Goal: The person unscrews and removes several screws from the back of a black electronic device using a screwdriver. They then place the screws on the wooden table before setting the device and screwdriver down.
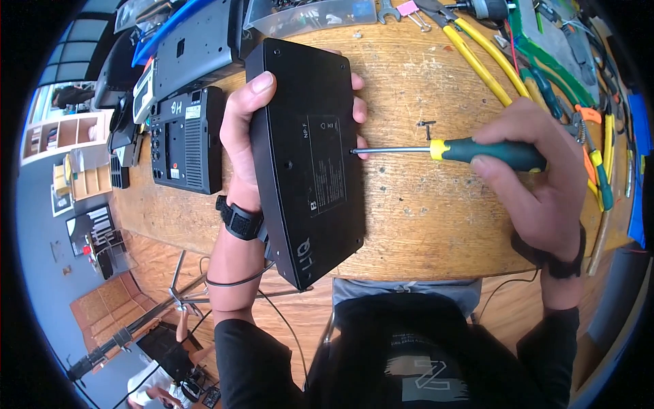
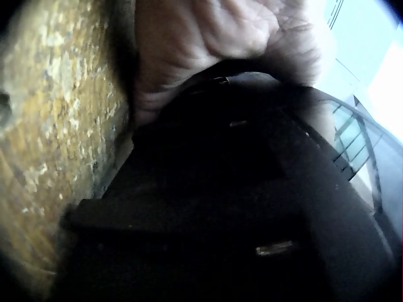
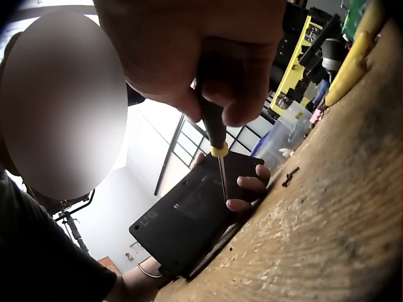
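Note:
A black rectangular device casing (image 1: 293, 204), its printed label and several screw holes facing up, is held tilted in my left hand (image 1: 240, 119). The thumb lies along its near side edge and the fingertips curl round the opposite edge. My right hand (image 1: 545, 170) grips the green and yellow handle of a screwdriver (image 1: 460, 150). Its metal shaft reaches left, the tip at a hole near the casing's right edge. In the left wrist view, the dark casing (image 2: 208, 189) fills most of the picture below the palm. Small dark screws (image 1: 428, 127) lie on the tabletop beyond the shaft.
The worn wooden table (image 1: 422, 225) extends under both hands. A second black device (image 1: 184, 143) and a larger black housing (image 1: 197, 54) stand at left. A clear parts bin (image 1: 310, 19) sits at the back; yellow-handled cutters (image 1: 480, 58) and several tools lie at right.

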Tool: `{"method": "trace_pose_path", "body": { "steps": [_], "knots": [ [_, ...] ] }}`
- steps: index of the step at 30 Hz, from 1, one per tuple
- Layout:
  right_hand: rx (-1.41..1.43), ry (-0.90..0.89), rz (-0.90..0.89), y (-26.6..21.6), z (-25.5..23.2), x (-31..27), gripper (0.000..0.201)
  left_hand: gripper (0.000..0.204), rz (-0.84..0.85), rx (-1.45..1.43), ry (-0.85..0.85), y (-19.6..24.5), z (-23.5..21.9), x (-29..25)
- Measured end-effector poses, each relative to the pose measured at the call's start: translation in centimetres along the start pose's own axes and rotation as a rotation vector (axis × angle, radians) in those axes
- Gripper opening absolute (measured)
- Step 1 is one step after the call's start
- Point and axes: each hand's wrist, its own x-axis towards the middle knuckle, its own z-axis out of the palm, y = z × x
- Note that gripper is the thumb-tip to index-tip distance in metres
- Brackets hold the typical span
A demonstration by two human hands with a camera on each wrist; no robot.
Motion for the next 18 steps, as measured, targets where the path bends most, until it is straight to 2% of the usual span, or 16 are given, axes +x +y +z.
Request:
{"method": "trace_pose_path", "body": {
  "steps": [3, 7, 9, 10, 12, 13, 15, 16, 18],
  "knots": [
    [0.061, 0.039, 0.187, -1.0, 0.3, -0.1, 0.028, 0.09, 0.0, 0.005, 0.001, 0.0, 0.1, 0.1],
    [0.166, 0.101, 0.177, -1.4, 0.4, 0.5, 0.027, 0.09, 0.002, 0.014, -0.012, 0.0, 0.0, 0.0],
    [0.123, 0.055, 0.046, -0.8, 0.0, 0.6, 0.032, 0.09, 0.0, 0.021, -0.012, 0.0, 0.0, 0.1],
    [0.052, -0.009, -0.081, 0.5, -0.6, 0.6, 0.035, 0.09, 0.0, 0.021, -0.007, 0.0, 0.1, 0.1],
    [-0.012, -0.06, -0.144, 1.1, -0.7, 0.5, 0.04, 0.09, 0.003, 0.018, 0.003, -0.1, 0.2, 0.1],
    [-0.006, -0.047, -0.083, 0.9, -0.5, 0.2, 0.04, 0.09, 0.006, 0.014, 0.01, -0.1, 0.3, 0.0],
    [0.067, -0.009, 0.161, 0.1, -0.2, -0.2, 0.039, 0.089, 0.005, 0.012, 0.02, -0.1, 0.4, 0.0],
    [0.132, 0.018, 0.341, -0.4, 0.0, -0.1, 0.037, 0.089, 0.004, 0.014, 0.023, -0.1, 0.3, 0.0],
    [0.204, 0.097, 0.421, -1.0, 0.6, 0.2, 0.034, 0.089, 0.005, 0.02, 0.025, -0.1, 0.4, 0.0]
  ]
}}
